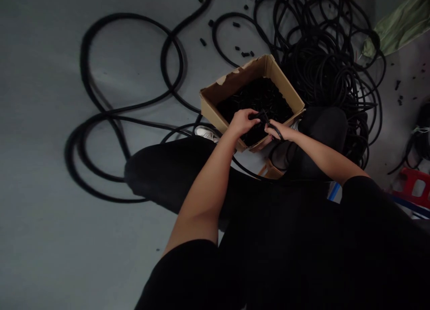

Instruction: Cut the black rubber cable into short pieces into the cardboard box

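Note:
Over an open cardboard box (218,117), my two hands work close together. My left hand (244,122) is closed, with its fingertips pinching the end of a black rubber hose (124,113). Closed on dark scissors (277,131), my right hand (280,130) is just to the right; a curved black handle shows below the fingers. The blades seem to meet the hose between the hands, but dark on dark hides the exact contact. Many short black pieces (258,92) fill the box beneath.
A large tangle of black hose (322,72) lies at the upper right, and wide hose loops spread over the grey floor (40,189) at left. Short cut pieces (236,25) are scattered behind the box. A green cloth (403,23) and a red plastic object (414,184) are at right.

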Motion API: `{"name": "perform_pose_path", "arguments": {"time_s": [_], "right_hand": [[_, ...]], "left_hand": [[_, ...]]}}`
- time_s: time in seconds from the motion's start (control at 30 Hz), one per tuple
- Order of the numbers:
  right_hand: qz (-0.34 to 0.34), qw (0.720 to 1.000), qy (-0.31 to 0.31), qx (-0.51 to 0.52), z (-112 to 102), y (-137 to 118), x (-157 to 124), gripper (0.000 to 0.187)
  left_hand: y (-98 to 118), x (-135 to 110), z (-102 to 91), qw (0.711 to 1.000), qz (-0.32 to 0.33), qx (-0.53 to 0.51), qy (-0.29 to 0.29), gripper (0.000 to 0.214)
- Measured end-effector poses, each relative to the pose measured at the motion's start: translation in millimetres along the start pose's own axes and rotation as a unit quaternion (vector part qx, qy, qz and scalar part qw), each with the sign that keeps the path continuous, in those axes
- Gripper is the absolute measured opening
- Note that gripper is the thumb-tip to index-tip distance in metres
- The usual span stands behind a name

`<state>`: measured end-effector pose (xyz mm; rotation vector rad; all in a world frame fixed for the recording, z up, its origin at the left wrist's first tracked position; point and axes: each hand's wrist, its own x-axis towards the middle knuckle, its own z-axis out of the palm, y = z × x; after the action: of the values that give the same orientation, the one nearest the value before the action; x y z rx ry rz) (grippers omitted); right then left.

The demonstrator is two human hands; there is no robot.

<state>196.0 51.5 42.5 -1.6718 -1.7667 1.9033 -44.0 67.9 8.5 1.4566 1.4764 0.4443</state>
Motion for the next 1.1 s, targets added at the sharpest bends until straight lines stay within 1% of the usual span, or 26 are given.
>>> {"name": "perform_pose_path", "arguments": {"time_s": [0.13,0.33,0.57,0.77,0.93,1.03,1.1], "right_hand": [[-0.034,0.998,0.008,-0.048,-2,2,3,0.017],[-0.038,0.997,0.003,-0.072,-2,-1,5,0.014],[-0.048,0.995,0.004,-0.085,-2,-5,5,0.015],[-0.019,0.994,0.011,-0.108,-3,-7,2,0.021],[0.019,0.998,0.014,-0.063,0,-4,4,0.030],[0.045,0.998,0.017,-0.035,0,-9,1,0.033],[0.062,0.998,0.008,-0.029,0,-16,-4,0.025]], "left_hand": [[0,-1,4.5,0.999,-0.029,-0.040,0.009,0.041],[6,-3,3.2,1.000,-0.022,-0.007,0.007,0.026],[16,-6,4.2,1.000,-0.031,0.000,0.003,0.024],[8,-5,7.3,1.000,-0.004,-0.008,-0.008,0.022],[2,-2,12.9,1.000,0.007,-0.021,-0.005,0.024],[7,-3,11.8,1.000,0.010,-0.024,-0.003,0.022],[15,-6,9.5,1.000,0.009,-0.026,-0.006,0.021]]}}
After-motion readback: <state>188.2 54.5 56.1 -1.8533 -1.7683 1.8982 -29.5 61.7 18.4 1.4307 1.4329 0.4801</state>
